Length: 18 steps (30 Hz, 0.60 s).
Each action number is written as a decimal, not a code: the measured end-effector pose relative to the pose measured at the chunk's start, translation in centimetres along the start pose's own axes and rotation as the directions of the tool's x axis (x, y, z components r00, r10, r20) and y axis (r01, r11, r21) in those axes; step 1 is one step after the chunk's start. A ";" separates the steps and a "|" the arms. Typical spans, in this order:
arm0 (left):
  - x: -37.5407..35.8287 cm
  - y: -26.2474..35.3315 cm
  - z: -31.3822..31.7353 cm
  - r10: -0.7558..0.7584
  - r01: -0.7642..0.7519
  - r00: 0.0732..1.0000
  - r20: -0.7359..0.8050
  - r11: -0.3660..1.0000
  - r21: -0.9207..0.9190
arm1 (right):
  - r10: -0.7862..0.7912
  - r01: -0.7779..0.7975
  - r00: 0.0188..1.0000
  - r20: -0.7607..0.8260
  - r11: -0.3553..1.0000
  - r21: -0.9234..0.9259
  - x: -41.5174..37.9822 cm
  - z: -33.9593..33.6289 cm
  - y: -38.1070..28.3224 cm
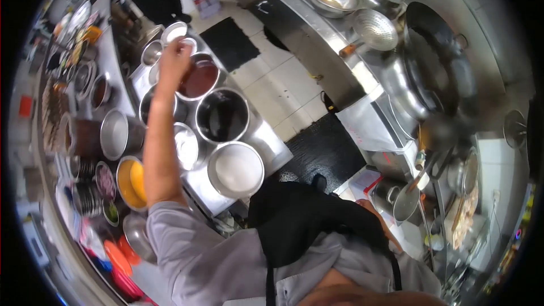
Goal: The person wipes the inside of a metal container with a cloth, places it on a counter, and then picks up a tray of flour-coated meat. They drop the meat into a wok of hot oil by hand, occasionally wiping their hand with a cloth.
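Left grip [178, 52] looks bunched up by the reddish sauce pot [199, 82] and white-filled bowl [173, 32] on the bench [273, 150], can't tell how tight or if anything's pinched. I'd keep that wrist high to clear the rims, since the arm's stretched well out. Right grip [368, 206] is beside the apron [289, 221], mostly hidden, so can't tell there

Best way through is over the top: the air above the pots is open apart from the left hand [177, 56] and its forearm [160, 136]. Going low is a pain, small pots [174, 32] and the red-brown pot [198, 81] crowd right around the hand. Nearer the body, the dark-liquid pot [222, 115] and white-filled pot [236, 169] block low passes too. Right of those there's bare table [275, 146], then open tiled floor [272, 88].
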<state>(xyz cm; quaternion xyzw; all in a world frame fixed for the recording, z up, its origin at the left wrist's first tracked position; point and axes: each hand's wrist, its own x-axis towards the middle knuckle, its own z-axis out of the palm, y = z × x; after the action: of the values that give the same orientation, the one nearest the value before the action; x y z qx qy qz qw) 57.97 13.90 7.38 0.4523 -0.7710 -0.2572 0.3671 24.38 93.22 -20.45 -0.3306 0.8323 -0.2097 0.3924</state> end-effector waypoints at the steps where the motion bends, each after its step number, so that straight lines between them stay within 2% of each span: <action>1: -3.3 2.8 0.2 -0.034 0.037 0.998 0.054 0.998 -0.059 | 0.030 -0.031 0.999 0.030 0.999 0.029 0.4 -0.4 1.4; 2: -7.0 5.8 0.4 -0.061 0.074 0.992 0.108 0.990 -0.120 | 0.050 -0.052 0.997 0.062 0.998 0.037 1.1 -1.0 2.3; 3: -10.8 9.5 1.0 -0.245 0.269 0.962 0.118 0.924 -0.273 | 0.080 -0.084 0.992 0.096 0.996 0.039 1.6 -2.0 3.2; 4: -14.3 12.5 1.3 -0.416 0.439 0.897 0.151 0.794 -0.421 | 0.097 -0.103 0.986 0.132 0.994 0.033 2.0 -3.3 4.0; 6: -20.2 13.7 2.1 -0.563 0.599 0.790 0.245 0.620 -0.506 | 0.108 -0.115 0.976 0.188 0.993 0.023 3.2 -5.8 5.6; 8: -26.3 13.6 3.8 -0.711 0.682 0.667 0.222 0.463 -0.566 | 0.093 -0.098 0.970 0.224 0.995 0.010 4.5 -8.0 7.1; 10: -31.5 15.6 4.3 -0.700 0.726 0.631 0.335 0.381 -0.572 | 0.075 -0.077 0.965 0.250 0.997 -0.003 5.5 -9.9 8.4; 13: -37.9 18.7 4.9 -0.680 0.814 0.554 0.480 0.323 -0.482 | 0.061 -0.056 0.956 0.288 0.998 -0.027 6.4 -12.1 9.8; 18: -44.8 19.9 4.1 -0.734 0.790 0.531 0.424 0.249 -0.560 | 0.055 -0.043 0.950 0.307 0.998 -0.048 6.8 -13.9 11.1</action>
<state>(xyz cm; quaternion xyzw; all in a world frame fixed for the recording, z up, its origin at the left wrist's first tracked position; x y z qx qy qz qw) 59.01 63.01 4.44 0.5810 -0.3068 -0.6883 0.3075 5.85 97.32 -22.28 -0.3465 0.7729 -0.1289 0.5158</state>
